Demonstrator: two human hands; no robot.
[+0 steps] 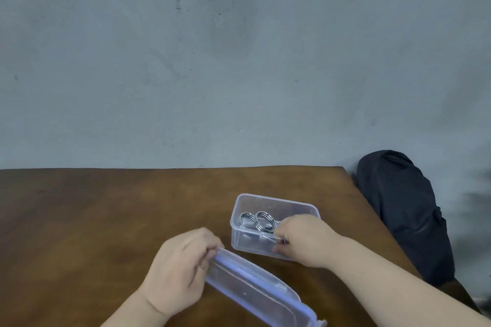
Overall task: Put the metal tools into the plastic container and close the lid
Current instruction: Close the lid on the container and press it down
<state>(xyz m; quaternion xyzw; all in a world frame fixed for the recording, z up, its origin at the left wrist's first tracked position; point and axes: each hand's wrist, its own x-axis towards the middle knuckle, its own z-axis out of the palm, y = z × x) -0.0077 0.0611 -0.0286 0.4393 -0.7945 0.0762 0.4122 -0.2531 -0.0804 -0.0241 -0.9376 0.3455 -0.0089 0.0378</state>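
Head view: right hand (pixel 305 239) fingers pinch the metal tools (pixel 261 221) inside the plastic container (pixel 239 239), lowering them; left hand (pixel 180 265) fingers grip the lid (pixel 255 287), kept ready beside it.

Both arms are bare and come in from the near edge. The left forearm rises from the near left toward the centre, and the left hand (pixel 183 271) shows its back to the camera. Its fingers (pixel 210 252) are curled and the thumb is pressed against them, so the hand is closed in a pinch at its right side. The right forearm enters from the near right corner and reaches far and left. The right hand (pixel 305 239) is turned knuckles up, its fingers (pixel 281 228) bent down in a closed grasp.
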